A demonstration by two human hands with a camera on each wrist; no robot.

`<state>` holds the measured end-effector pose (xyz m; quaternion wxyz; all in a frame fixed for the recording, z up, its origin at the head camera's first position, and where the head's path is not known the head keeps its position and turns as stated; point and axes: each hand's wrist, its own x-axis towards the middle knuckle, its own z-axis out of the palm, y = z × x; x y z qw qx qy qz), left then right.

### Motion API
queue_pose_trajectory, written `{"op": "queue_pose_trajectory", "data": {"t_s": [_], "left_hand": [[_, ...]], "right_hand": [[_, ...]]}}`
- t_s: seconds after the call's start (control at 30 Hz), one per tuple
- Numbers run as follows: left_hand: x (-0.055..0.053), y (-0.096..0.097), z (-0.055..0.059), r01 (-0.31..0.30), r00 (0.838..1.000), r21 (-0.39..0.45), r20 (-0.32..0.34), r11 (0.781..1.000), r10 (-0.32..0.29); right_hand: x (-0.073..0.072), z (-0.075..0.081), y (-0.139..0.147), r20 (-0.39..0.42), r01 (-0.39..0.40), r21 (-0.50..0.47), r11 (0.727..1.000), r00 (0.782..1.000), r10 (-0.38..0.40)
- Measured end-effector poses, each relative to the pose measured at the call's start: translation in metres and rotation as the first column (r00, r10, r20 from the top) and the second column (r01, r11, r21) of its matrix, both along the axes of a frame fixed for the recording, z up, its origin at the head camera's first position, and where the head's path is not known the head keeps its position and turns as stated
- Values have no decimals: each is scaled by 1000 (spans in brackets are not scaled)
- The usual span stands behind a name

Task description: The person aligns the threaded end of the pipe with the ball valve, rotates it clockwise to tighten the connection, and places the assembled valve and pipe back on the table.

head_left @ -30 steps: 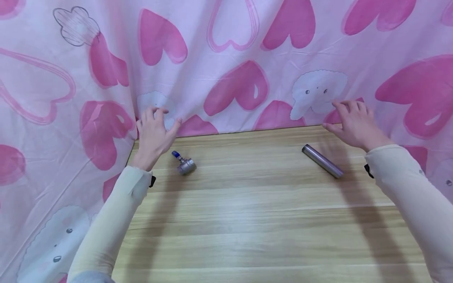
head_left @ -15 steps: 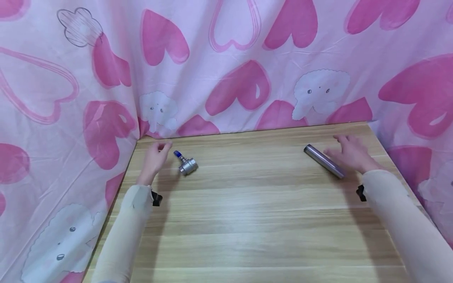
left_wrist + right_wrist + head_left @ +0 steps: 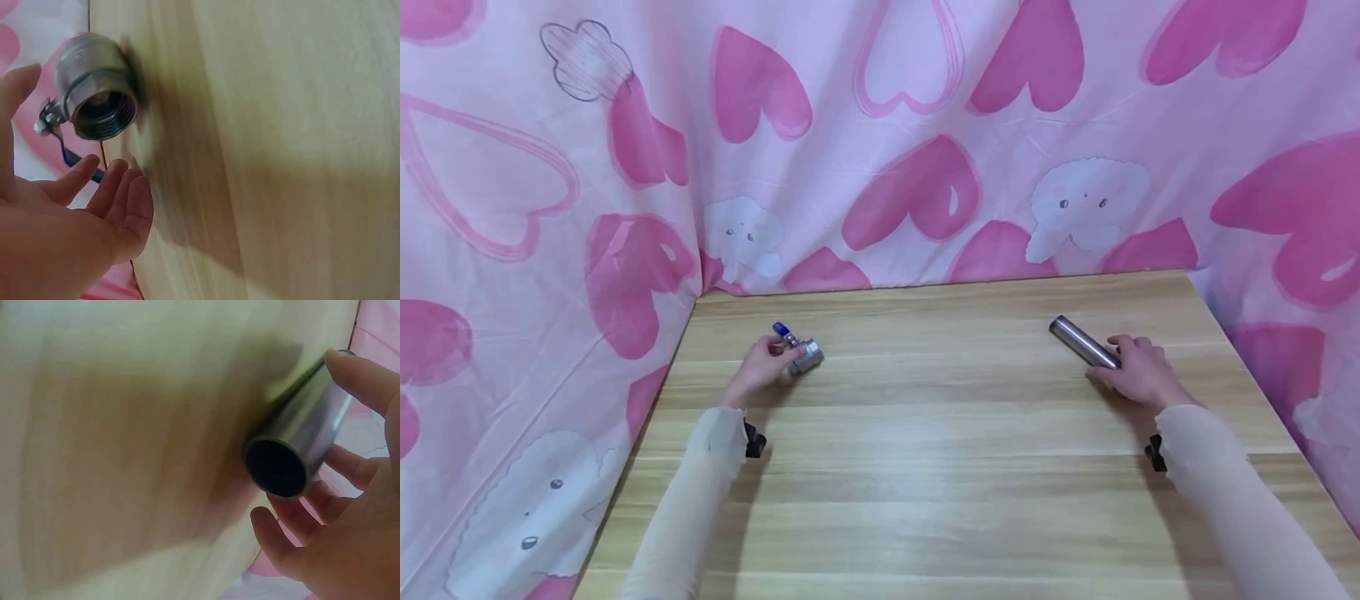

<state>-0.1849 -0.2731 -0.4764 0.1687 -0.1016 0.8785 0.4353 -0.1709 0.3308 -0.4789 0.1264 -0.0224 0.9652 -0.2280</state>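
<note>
A metal ball valve (image 3: 807, 357) with a blue lever handle lies on the wooden table at the left. Beside it is my left hand (image 3: 764, 363), its thumb and fingers apart on either side. In the left wrist view, the threaded bore of the valve (image 3: 103, 103) faces the camera, and a gap shows between it and the fingers (image 3: 119, 187). On the right lies a plain steel pipe (image 3: 1078, 340). My right hand (image 3: 1138, 372) is spread about its near end. In the right wrist view, the thumb overlaps the pipe (image 3: 306, 425), with the fingers loosely bent below it.
The wood-grain table (image 3: 910, 467) is bounded at the back and both sides by a pink heart-print cloth (image 3: 917, 192). A small black device (image 3: 754, 439) sits at my left wrist, another black device (image 3: 1154, 453) at the right.
Both hands have come down from near the back cloth toward the table, left hand to the valve, right hand to the pipe's near end. Valve and pipe lie as before.
</note>
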Motion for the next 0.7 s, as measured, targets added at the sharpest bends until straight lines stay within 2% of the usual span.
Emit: {"op": "queue_pose_trajectory", "data": {"t_s": [0.1,0.4,0.7], "left_hand": [[1,5,-2,23,1000,-3,-3,1000,-23],[3,9,-11,33,999,2,-32,999,-33],[3,15,-15,47,996,-30,-77,998,-49]], "right_hand": [[4,-5,2,-3,13,7,1000,1000,-13],[11,-11,0,-11,13,20,1000,1000,-13],[11,-14,3,5,32,16,999,999,-32]]}}
